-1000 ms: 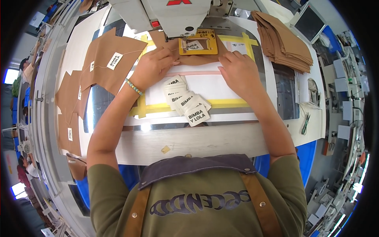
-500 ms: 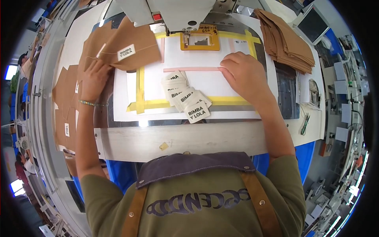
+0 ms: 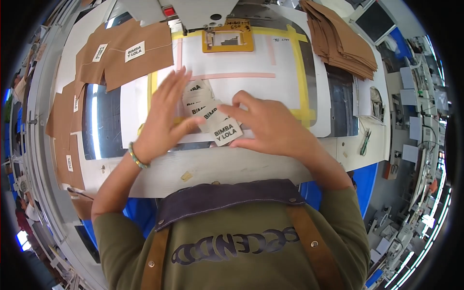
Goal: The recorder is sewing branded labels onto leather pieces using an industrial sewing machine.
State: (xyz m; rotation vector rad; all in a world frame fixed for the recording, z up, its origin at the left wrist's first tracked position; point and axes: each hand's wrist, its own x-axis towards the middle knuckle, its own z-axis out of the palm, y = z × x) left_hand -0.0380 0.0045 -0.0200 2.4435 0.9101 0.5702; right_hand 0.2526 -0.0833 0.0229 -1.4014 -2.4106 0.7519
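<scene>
A pale worktable [image 3: 237, 169] runs across the workshop in front of the person, a tan scrap [image 3: 186, 176] stuck near its front edge. Just beyond that edge, a fanned pile of white labels [image 3: 227, 131] lies between the two hands, overlapping one another. The right hand [image 3: 273, 125] is at the pile's right side, thumb and index finger parted around the nearest labels and not closed on them; whether the fingertips touch them I cannot tell. The left hand [image 3: 162, 118] is open and holds nothing, palm turned toward the pile, fingers pointing away from the person. To the far right, green-handled snips [image 3: 366, 142] lie on the table. Under the labels is a white sheet [image 3: 251, 94] edged with yellow tape [image 3: 299, 72], crossed by a pink strip [image 3: 237, 76]. Brown pieces [image 3: 113, 70] bearing labels lie at the left, and a brown stack [image 3: 340, 43] at the right. Farther off, a yellow frame [image 3: 227, 49] sits below the white machine head [image 3: 203, 12]
</scene>
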